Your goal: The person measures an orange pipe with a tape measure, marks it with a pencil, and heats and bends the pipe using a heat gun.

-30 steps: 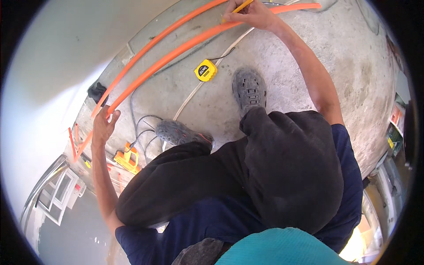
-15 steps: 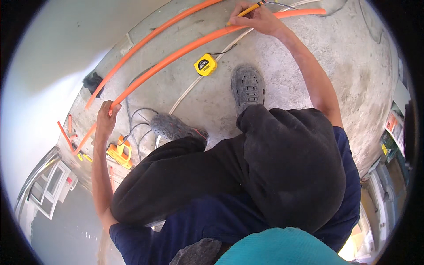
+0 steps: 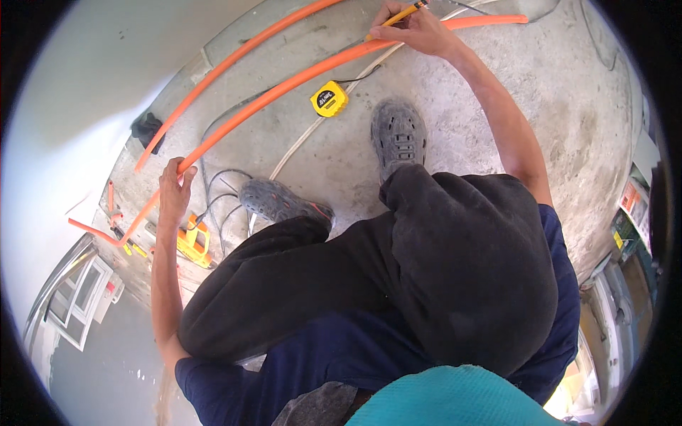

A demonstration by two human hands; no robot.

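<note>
While L hand grips orange pipe, R hand pinches pencil, tip nr pipe.

The lens over there rides on the person's head, left one of a side-by-side pair, staring steeply down at the floor. I'd call the teal fabric at six o'clock closest, dark trousers just beyond. Farther off come the left hand, around nine, and the right hand, between twelve and one. The wide fisheye glass bends the pale wall around ten.
</note>
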